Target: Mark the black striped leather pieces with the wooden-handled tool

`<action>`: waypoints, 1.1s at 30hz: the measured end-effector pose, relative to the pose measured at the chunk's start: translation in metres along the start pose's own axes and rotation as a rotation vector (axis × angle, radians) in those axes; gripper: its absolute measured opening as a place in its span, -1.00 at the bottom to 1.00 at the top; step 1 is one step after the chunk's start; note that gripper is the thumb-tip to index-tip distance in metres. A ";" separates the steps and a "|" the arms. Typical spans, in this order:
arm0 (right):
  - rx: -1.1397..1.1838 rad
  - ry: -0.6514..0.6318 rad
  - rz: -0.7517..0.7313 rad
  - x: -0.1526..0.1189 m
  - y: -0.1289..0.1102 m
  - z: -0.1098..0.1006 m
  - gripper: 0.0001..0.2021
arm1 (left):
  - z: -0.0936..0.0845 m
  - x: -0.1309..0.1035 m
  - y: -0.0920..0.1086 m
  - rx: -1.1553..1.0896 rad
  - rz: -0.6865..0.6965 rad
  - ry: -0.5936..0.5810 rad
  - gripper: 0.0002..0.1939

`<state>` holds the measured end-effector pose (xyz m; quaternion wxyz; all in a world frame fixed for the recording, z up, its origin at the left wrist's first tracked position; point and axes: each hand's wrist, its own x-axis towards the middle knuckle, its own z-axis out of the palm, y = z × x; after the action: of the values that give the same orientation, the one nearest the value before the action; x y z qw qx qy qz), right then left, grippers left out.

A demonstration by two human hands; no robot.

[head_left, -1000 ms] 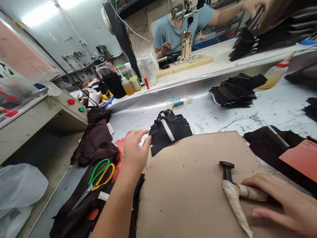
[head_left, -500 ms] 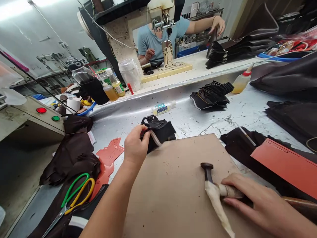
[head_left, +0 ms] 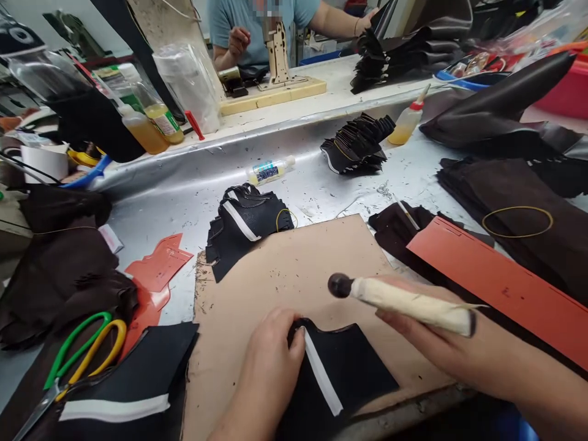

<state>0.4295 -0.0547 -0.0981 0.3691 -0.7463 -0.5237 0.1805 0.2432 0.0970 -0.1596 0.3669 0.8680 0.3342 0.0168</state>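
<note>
My left hand point(head_left: 275, 358) pinches the upper left edge of a black piece point(head_left: 353, 361) with a white strip point(head_left: 324, 373) along it. The piece lies on the tan board point(head_left: 316, 263), over its near edge. Above the board, to the right of the piece, my right hand point(head_left: 427, 331) is closed round a hammer point(head_left: 404, 303) with a dark round head and a pale wrapped part. Some of its fingers are hidden behind the hammer. A stack of black pieces point(head_left: 248, 220), the top one with a white strip, lies at the board's far left corner.
Scissors point(head_left: 57, 389) rest on dark material at the left, near red templates point(head_left: 158, 263). A long red template point(head_left: 500, 291) lies at the right. Behind stand glue bottles point(head_left: 407, 122) and a sewing machine post point(head_left: 278, 55); a person point(head_left: 257, 30) sits beyond.
My left hand has come nearer from the far stack, with a black piece in it. The hammer has been lifted off the board and turned in my right hand. The view has shifted.
</note>
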 end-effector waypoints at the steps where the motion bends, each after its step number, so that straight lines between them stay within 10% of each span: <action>1: -0.005 -0.051 -0.030 0.000 -0.005 0.001 -0.73 | 0.000 0.000 -0.001 0.002 0.005 0.000 -0.83; 11: 0.054 -0.397 0.138 -0.013 -0.014 0.022 -0.75 | 0.001 -0.003 -0.003 0.054 0.106 0.094 -0.83; 16: 0.093 -0.131 0.094 -0.008 -0.022 0.013 -0.69 | 0.002 -0.004 -0.004 0.042 0.116 0.116 -0.85; 24: 0.001 -0.347 0.204 -0.019 -0.011 0.034 -0.71 | 0.001 -0.005 -0.002 0.054 0.080 0.093 -0.85; 33: 0.053 -0.187 0.135 -0.020 -0.021 0.033 -0.73 | 0.004 -0.007 -0.004 0.033 0.087 0.109 -0.85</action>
<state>0.3860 -0.0574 -0.1070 0.3252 -0.7497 -0.4996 0.2874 0.2361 0.0922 -0.1638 0.3326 0.8854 0.3159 0.0744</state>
